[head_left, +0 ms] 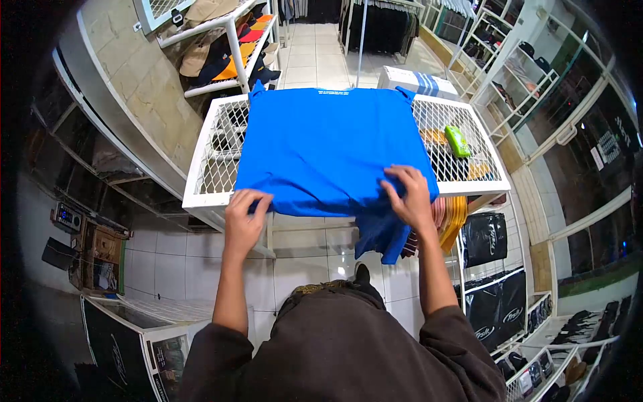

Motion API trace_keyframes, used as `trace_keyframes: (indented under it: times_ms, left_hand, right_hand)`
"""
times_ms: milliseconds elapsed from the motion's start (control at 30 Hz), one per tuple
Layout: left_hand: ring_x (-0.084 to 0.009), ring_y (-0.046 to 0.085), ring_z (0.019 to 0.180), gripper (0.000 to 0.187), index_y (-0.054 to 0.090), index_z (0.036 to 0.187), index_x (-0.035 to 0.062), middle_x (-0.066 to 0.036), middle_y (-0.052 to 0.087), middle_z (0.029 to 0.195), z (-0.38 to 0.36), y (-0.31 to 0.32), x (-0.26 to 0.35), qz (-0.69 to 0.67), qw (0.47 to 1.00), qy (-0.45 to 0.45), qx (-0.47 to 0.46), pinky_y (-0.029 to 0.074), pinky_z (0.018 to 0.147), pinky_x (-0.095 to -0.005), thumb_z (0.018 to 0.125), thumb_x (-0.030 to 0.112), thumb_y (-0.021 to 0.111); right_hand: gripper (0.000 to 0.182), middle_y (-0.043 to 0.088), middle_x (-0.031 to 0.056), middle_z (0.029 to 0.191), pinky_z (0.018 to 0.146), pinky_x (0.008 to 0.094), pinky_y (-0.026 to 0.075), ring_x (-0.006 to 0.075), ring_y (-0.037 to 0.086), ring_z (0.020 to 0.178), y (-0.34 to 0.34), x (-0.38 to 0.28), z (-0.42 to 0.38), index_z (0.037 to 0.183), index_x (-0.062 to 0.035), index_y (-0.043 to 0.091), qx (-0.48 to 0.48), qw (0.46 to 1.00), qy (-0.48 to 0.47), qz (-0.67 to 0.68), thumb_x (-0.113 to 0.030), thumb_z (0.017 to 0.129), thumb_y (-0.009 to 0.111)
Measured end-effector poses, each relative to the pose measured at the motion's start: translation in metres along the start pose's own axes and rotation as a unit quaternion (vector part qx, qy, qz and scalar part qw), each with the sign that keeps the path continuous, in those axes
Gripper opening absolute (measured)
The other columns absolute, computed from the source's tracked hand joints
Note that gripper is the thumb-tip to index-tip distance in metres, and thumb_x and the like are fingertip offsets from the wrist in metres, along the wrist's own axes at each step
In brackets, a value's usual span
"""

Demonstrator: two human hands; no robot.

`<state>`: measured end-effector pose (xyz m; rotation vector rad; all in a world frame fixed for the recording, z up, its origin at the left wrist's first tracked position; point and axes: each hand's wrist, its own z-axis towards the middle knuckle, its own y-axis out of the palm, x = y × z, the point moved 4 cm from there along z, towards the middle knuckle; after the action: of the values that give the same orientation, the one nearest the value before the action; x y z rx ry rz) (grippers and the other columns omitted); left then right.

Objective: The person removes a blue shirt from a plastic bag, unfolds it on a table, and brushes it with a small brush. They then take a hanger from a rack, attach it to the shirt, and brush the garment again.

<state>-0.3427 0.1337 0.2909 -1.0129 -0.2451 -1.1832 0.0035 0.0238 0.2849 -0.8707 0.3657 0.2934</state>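
Observation:
A blue T-shirt [321, 147] lies spread over a white mesh-topped table [201, 167], its collar at the far edge and its hem at the near one. Creases run across its lower half. My left hand [245, 216] is at the near left corner of the shirt, fingers bent and thumb closed on the hem. Over the near right part, my right hand [410, 195] has its fingers spread and touching the cloth, thumb apart. Below the right hand, a darker blue piece of cloth [383, 236] hangs beneath the table edge.
A green packet [457, 141] lies on the mesh at the right. Striped and yellow garments [454, 221] hang below that side. A cap shelf [234, 53] stands back left, a white box [415, 82] behind the table. Black bags [485, 239] hang at right; white tiles [301, 248] cover the floor.

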Motion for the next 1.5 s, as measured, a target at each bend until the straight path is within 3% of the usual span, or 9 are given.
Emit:
trace_keyframes:
  times_ms: [167,367,533,733,967,1133,1233,1367,1500]
  left_hand:
    - [-0.0291,0.062,0.091,0.015,0.074,0.088,0.0034,-0.011,0.071,0.096,0.023,0.048,-0.012,0.068,0.997,0.024,-0.014,0.048,0.08,-0.0411,0.088,0.018,0.075]
    - [-0.0373,0.055,0.121,0.043,0.073,0.116,0.0044,-0.019,0.063,0.128,0.021,0.051,-0.025,0.129,0.991,0.02,-0.002,0.046,0.102,-0.0447,0.086,0.035,0.079]
    - [-0.0359,0.058,0.113,0.041,0.074,0.113,0.0043,-0.017,0.066,0.12,0.034,0.046,-0.024,0.136,0.989,0.009,-0.054,0.047,0.098,-0.0435,0.086,0.035,0.078]
    - [-0.034,0.061,0.095,0.031,0.069,0.092,0.0023,-0.015,0.066,0.102,0.075,0.078,-0.035,0.107,0.991,-0.035,-0.079,0.048,0.083,-0.0452,0.088,0.033,0.077]
    - [-0.0331,0.058,0.1,0.03,0.068,0.104,0.0055,-0.014,0.063,0.102,0.069,0.089,-0.032,0.195,0.98,-0.001,-0.037,0.045,0.09,-0.0472,0.09,0.032,0.073]
    - [-0.0404,0.04,0.142,0.056,0.061,0.138,0.0106,-0.023,0.047,0.151,0.069,0.102,-0.045,0.308,0.95,0.019,-0.041,0.03,0.118,-0.0512,0.095,0.046,0.064]
    - [-0.0388,0.033,0.149,0.057,0.06,0.141,0.0101,-0.022,0.041,0.158,0.072,0.1,-0.042,0.262,0.958,-0.04,-0.108,0.023,0.123,-0.0507,0.098,0.048,0.06]
    - [-0.0383,0.05,0.136,0.048,0.067,0.13,0.0057,-0.019,0.058,0.143,0.052,0.08,-0.037,0.151,0.982,0.005,-0.112,0.032,0.117,-0.0538,0.098,0.042,0.061]
    - [-0.0358,0.054,0.132,0.044,0.069,0.129,0.0086,-0.016,0.065,0.135,0.0,0.042,-0.025,0.186,0.979,0.071,-0.036,0.035,0.113,-0.0507,0.096,0.038,0.065]
  right_hand:
    - [0.025,0.067,0.0098,0.1,0.084,0.0441,0.046,0.0307,0.061,0.097,0.042,0.031,0.027,0.107,-0.0129,0.074,0.011,0.996,-0.01,-0.087,-0.027,0.087,0.077]
    - [0.02,0.065,0.0099,0.093,0.078,0.0443,0.045,0.0312,0.06,0.092,0.047,0.026,0.022,0.099,-0.0129,0.073,0.042,0.986,0.043,-0.157,-0.028,0.086,0.077]
    - [0.023,0.064,0.0115,0.092,0.079,0.0439,0.046,0.0325,0.06,0.093,0.029,-0.001,0.029,0.098,-0.0098,0.072,0.143,0.966,0.015,-0.215,-0.027,0.084,0.079]
    - [0.032,0.063,0.0155,0.085,0.072,0.0457,0.05,0.0358,0.062,0.081,0.073,0.005,0.048,0.082,-0.0046,0.063,-0.056,0.989,0.083,-0.111,-0.033,0.086,0.077]
    - [0.038,0.065,0.0184,0.101,0.084,0.0461,0.047,0.0359,0.06,0.1,0.075,0.004,0.037,0.096,-0.0028,0.068,0.031,0.984,0.084,-0.153,-0.039,0.087,0.074]
    - [0.058,0.062,0.0207,0.128,0.105,0.0518,0.039,0.0386,0.055,0.122,0.083,0.01,0.035,0.121,-0.003,0.068,0.043,0.966,0.109,-0.232,-0.05,0.088,0.071]
    - [0.065,0.056,0.022,0.142,0.113,0.0554,0.032,0.0402,0.048,0.134,0.084,0.016,0.033,0.13,-0.0029,0.064,0.042,0.956,0.114,-0.267,-0.054,0.09,0.067]
    - [0.059,0.059,0.0212,0.14,0.112,0.0552,0.033,0.0407,0.051,0.133,0.061,0.011,0.017,0.129,-0.0044,0.066,-0.004,0.987,0.062,-0.147,-0.051,0.093,0.065]
    - [0.048,0.065,0.0129,0.133,0.11,0.0498,0.038,0.0323,0.057,0.128,0.016,0.013,-0.03,0.124,-0.0112,0.071,-0.006,0.996,-0.045,-0.071,-0.037,0.084,0.079]
